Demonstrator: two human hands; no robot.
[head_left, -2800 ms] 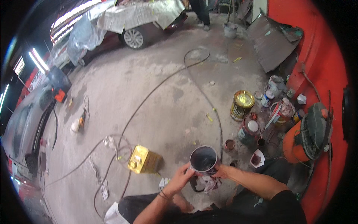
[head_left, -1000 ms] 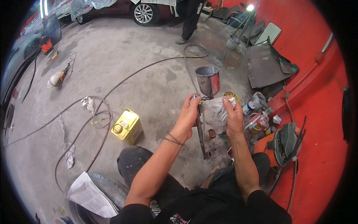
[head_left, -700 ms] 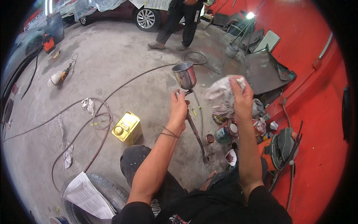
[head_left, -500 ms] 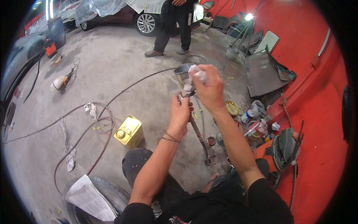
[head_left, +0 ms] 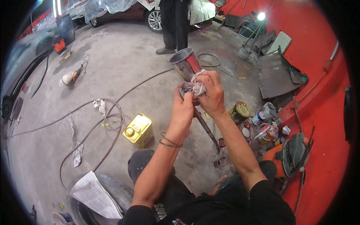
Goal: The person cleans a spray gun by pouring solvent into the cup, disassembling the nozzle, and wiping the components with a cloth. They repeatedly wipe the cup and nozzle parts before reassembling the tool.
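Observation:
My left hand (head_left: 182, 107) is closed around the body of a paint spray gun (head_left: 189, 66), whose dark, stained cup tilts up and away from me. A crumpled whitish rag (head_left: 198, 87) is pinched in my right hand (head_left: 212, 93). That rag presses against the gun just below the cup, close to my left fingers. My grip hides most of the gun's body. From beneath my hands a dark hose (head_left: 204, 125) runs down toward the floor.
A gold metal can (head_left: 138, 129) stands left of my arms, near a looped hose (head_left: 120, 112). Paint tins (head_left: 242, 110) and an orange machine (head_left: 275, 159) crowd the right. Papers (head_left: 95, 195) lie on a tyre at lower left. Another person (head_left: 174, 26) stands ahead, beside a covered car.
The rag and my right hand have moved down from the cup's side to the gun below it. More of the cup now shows.

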